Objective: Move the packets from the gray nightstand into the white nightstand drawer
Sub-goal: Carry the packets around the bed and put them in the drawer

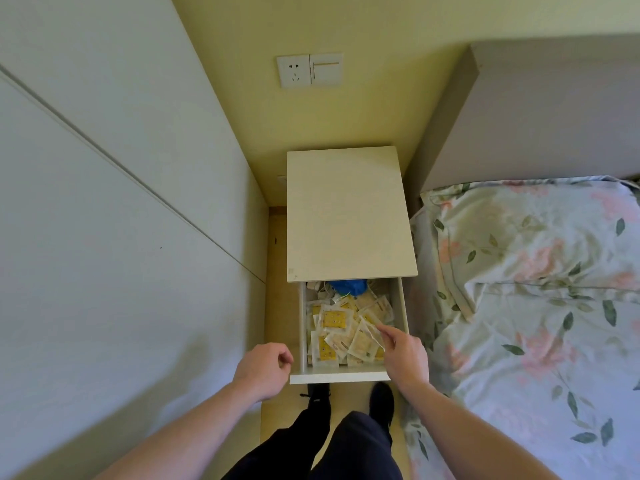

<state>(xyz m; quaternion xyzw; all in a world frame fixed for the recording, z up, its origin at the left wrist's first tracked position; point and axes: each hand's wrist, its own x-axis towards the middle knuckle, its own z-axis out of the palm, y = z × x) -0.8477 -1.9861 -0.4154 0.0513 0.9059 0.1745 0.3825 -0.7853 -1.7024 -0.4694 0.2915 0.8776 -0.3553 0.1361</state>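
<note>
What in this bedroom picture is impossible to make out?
Head view only:
- The gray nightstand is out of frame.
- The back of the open white drawer is covered by the white nightstand top, which also partly covers a blue object.
- Print on the yellow-and-clear packets is too small to read.
- Whether the right hand pinches a packet is unclear; its fingertips overlap the pile.

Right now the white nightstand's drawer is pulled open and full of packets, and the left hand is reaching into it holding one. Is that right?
Not quite: the head view shows the right hand holding a packet over the open drawer. The left hand hangs outside it, loosely curled, holding nothing. The drawer is indeed open and full of packets.
</note>
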